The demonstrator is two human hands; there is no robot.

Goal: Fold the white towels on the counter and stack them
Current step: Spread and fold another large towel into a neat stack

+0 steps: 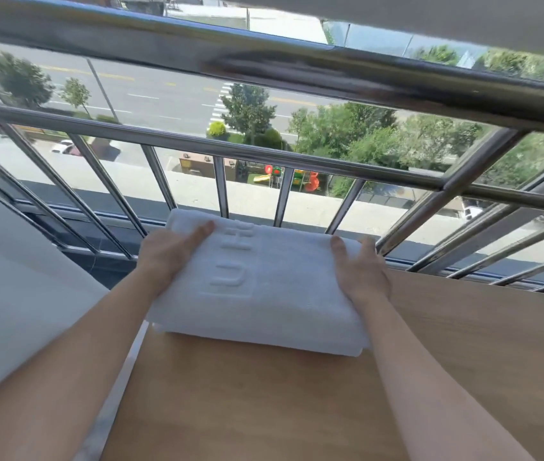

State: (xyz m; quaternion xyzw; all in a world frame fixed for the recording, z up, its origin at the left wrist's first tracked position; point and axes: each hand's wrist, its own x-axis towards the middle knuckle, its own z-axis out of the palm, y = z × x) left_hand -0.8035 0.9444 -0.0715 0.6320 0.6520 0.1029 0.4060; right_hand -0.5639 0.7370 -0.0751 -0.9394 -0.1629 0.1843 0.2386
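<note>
The near stretch of the wooden surface is crossed by two bare forearms reaching away toward the railing. Farther on, just short of the railing and at the surface's left corner, the folded towel is laid flat, with a second layer showing under its near edge; whether that is another towel or a fold of the same one cannot be told. Embossed lettering is seen running across its top toward the railing, so that line is taken as the towel's axis, though foreshortening leaves its true long side uncertain. The towel is held between the two hands, one at each side edge and both about equally far from the railing, so neither is favoured by distance. The left hand is set against the left edge, thumb laid on top and pointing toward the railing, its fingers hidden past the edge and judged to be tucked beneath. The right hand is set on the right edge, thumb on top, fingers curled down over the side, so a pinch from both sides is made. Any squaring or shifting of the towel is therefore judged to be a two-handed slide along the lettering's line. Beyond the railing, a street and trees are seen far below.
</note>
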